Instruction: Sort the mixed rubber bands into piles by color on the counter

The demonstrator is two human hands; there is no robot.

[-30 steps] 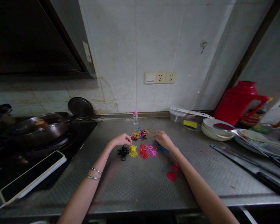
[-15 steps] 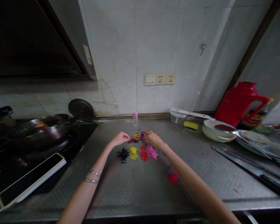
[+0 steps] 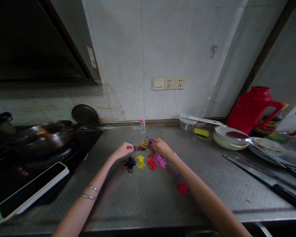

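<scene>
A mixed pile of small coloured rubber bands [image 3: 145, 144] lies on the metal counter between my hands. At its left edge my left hand [image 3: 124, 149] is closed in a pinch, with a speck of blue by the fingertips; what it grips is too small to tell. My right hand [image 3: 161, 147] touches the pile's right side, fingers bent together and their tips partly hidden. Nearer to me sit sorted heaps: black bands [image 3: 130, 164], yellow bands [image 3: 140, 162], red bands [image 3: 152, 162] and pink bands [image 3: 160, 160]. Behind the pile stands a small clear bottle with a pink cap [image 3: 142, 125].
A red-marked clear bag [image 3: 182, 187] lies beside my right forearm. To the right are a yellow sponge [image 3: 201, 132], stacked bowls [image 3: 230, 138], a long knife [image 3: 251, 171] and a red thermos [image 3: 251, 110]. On the left, a phone [image 3: 32, 191] and a pan [image 3: 41, 138] rest by the stove.
My left hand has moved slightly left and toward me, and some mixed bands now extend farther left. My right hand stays at the pile's right side.
</scene>
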